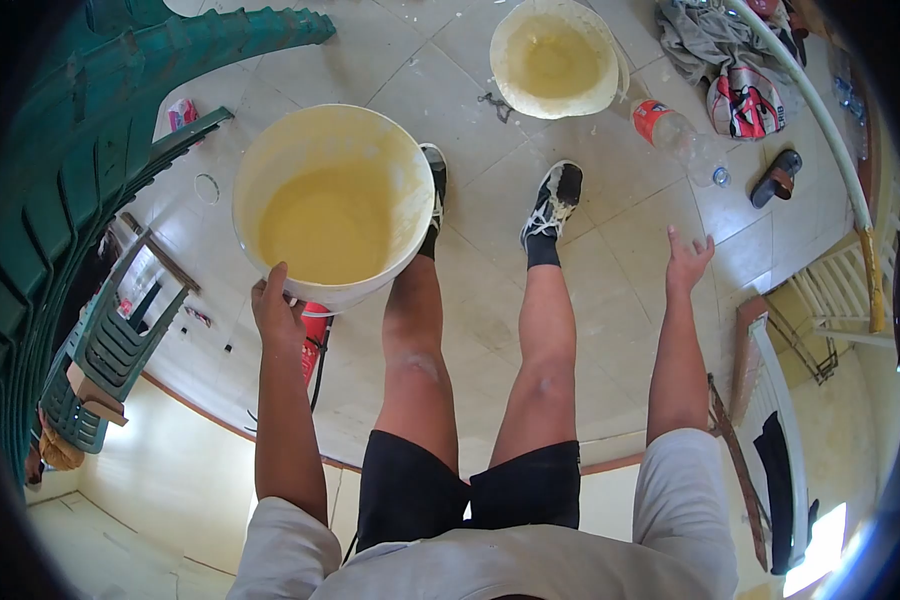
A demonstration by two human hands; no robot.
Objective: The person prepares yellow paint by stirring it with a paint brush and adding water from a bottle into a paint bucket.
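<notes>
My left hand (278, 303) grips the near rim of a white bucket (415, 190), thumb or fingers over its edge. Pale yellow liquid (328, 228) covers the bottom of the bucket, and smears coat its inner wall. The bucket overlaps my left shoe (436, 185) in this view. Out to the right, my right hand (687, 262) is held over the tiled floor with its fingers spread and nothing in it. A second pale bucket (503, 60) with yellowish contents stands farther forward, its rim crusted.
A clear plastic bottle (692, 150) with a red label lies right of the second bucket. Beyond it are a sandal (776, 180) and a heap of cloth (698, 45). Green plastic chairs (120, 75) crowd the left. Something red (315, 335) with a dark cord lies beneath the held bucket.
</notes>
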